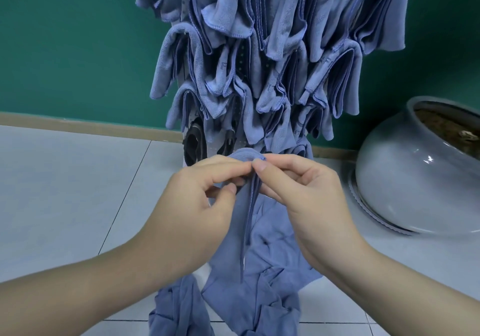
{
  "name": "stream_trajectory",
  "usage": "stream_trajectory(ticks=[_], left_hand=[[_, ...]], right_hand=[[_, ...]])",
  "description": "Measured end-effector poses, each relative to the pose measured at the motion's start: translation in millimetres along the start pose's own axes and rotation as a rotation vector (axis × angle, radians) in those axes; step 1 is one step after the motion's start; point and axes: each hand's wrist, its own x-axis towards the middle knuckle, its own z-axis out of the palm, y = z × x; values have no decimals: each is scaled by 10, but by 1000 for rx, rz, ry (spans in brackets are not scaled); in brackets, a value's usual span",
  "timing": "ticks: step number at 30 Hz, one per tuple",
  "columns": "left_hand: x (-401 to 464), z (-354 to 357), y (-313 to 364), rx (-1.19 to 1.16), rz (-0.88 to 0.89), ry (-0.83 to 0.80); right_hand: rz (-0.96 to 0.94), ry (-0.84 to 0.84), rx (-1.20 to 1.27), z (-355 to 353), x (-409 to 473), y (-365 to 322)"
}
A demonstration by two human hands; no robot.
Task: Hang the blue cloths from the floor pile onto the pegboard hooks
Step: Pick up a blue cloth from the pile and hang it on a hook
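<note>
A blue cloth (250, 213) hangs folded between my two hands, its top fold bunched at my fingertips. My left hand (197, 205) pinches the fold from the left, and my right hand (304, 195) pinches it from the right with thumb and forefinger. Below them a pile of blue cloths (249, 296) lies crumpled on the floor tiles. Straight ahead stands the pegboard (241, 60), almost fully covered by several rows of hung blue cloths (272, 49). Black hooks (193, 140) show at its lower left, just above my hands.
A large grey round pot (405, 177) filled with dry soil sits on the floor at the right. A green wall (72, 44) with a tan skirting board runs behind the pegboard. White floor tiles (65, 185) spread to the left.
</note>
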Motion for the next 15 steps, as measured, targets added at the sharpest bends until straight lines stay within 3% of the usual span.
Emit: stream_trajectory(ticks=[6, 8, 13, 15], left_hand=[[94, -80, -77, 158, 85, 65], [164, -142, -110, 217, 38, 59], [290, -306, -184, 178, -150, -358], [283, -316, -257, 130, -172, -401]], right_hand=[[9, 18, -48, -18, 54, -18], [0, 10, -94, -39, 75, -17], [-78, -57, -180, -63, 92, -31], [-122, -77, -234, -70, 92, -27]])
